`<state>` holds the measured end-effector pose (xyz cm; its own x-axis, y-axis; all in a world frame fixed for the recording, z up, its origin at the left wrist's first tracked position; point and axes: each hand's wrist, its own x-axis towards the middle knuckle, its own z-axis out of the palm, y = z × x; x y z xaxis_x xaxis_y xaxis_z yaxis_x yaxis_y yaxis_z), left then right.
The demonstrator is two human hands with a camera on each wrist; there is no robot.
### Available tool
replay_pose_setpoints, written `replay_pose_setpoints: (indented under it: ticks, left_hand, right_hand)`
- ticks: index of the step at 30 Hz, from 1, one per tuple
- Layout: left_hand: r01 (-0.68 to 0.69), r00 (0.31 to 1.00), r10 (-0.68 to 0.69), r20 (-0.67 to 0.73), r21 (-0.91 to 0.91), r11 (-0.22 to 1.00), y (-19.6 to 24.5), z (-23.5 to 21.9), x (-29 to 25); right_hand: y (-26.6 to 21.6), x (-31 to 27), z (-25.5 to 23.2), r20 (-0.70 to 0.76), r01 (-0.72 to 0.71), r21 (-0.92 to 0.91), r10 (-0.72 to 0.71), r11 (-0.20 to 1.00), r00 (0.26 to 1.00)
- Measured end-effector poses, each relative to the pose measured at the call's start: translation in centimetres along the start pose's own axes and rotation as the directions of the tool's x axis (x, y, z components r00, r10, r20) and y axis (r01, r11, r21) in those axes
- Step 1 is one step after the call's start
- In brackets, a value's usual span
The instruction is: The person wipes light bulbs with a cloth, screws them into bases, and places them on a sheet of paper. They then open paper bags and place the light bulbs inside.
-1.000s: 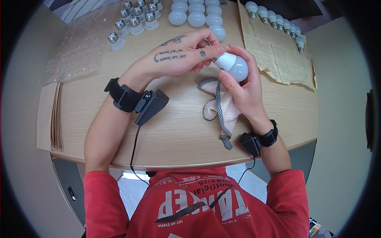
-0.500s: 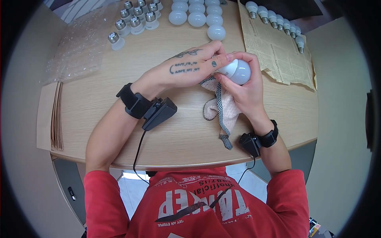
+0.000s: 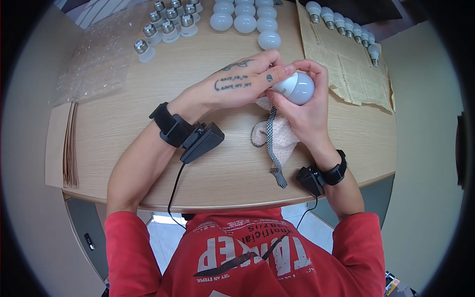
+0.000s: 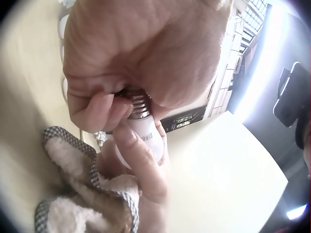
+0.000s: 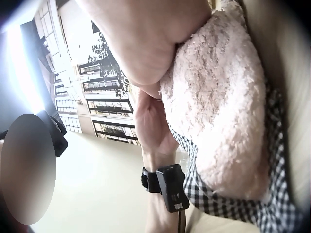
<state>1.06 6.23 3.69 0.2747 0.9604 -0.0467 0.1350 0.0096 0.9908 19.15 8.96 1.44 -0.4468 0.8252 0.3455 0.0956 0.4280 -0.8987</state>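
Observation:
A white light bulb (image 3: 301, 90) is held between both hands above the table, its frosted globe pointing right. My right hand (image 3: 311, 111) grips its globe and white collar, the thumb lying along the near side. A pale pink cloth (image 3: 283, 133) with a checked black-and-white border hangs from under the right palm; it fills much of the right wrist view. My left hand (image 3: 235, 86), tattooed on its back, curls its fingers round the bulb's metal screw base (image 4: 141, 105), seen in the left wrist view. From the head, the left hand hides that base.
Several bulbs (image 3: 169, 32) stand base up at the back left. Several round white globes (image 3: 245, 24) sit in rows at the back middle. Smaller bulbs (image 3: 339, 23) lie along printed brown paper (image 3: 324, 59) on the right. Bubble wrap (image 3: 94, 64) and folded brown paper (image 3: 71, 143) lie left.
Both hands still hold the bulb. The left hand has shifted right and a little nearer the body, and the bulb has turned slightly. The cloth's upper flap is now mostly behind the left hand.

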Motion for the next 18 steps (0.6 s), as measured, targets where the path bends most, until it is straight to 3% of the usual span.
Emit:
replay_pose_setpoints:
  ticks: [4, 7, 10, 13, 15, 17, 18]
  left_hand:
    - [-0.029, 0.999, 0.029, -0.028, -0.02, 0.999, 0.3, 0.0, 0.0]
    - [-0.08, 0.994, 0.083, -0.071, 0.047, 0.996, 0.2, -0.3, 0.4]
    - [-0.132, 0.984, 0.141, -0.107, 0.089, 0.987, 0.1, -0.4, 0.6]
    - [-0.187, 0.971, 0.204, -0.122, 0.138, 0.973, 0.2, -0.2, 0.7]
    - [-0.224, 0.96, 0.244, -0.138, 0.145, 0.964, -0.2, -0.1, 0.7]
    - [-0.266, 0.946, 0.282, -0.158, 0.117, 0.957, -0.8, 0.1, 0.8]
    - [-0.197, 0.966, 0.206, -0.158, 0.07, 0.978, -0.9, 0.1, 0.9]
  right_hand:
    - [-0.1, -0.3, 0.3, 0.005, 0.123, -0.119, -0.123, 0.985, 0.992]
    - [-1.2, -0.5, 0.5, 0.035, -0.002, 0.109, -0.002, 0.994, 0.999]
    - [-0.1, 0.1, -0.1, 0.004, 0.1, 0.151, -0.102, 0.983, 0.995]
    - [-0.9, 0.0, -0.4, 0.003, -0.122, 0.318, 0.127, 0.94, 0.992]
    - [-0.7, 0.3, -0.8, 0.038, -0.262, 0.317, 0.263, 0.912, 0.964]
    - [-0.7, 0.4, -0.8, 0.034, -0.283, 0.261, 0.284, 0.923, 0.958]
    - [-0.9, 0.3, -0.6, 0.015, -0.234, 0.203, 0.236, 0.951, 0.972]
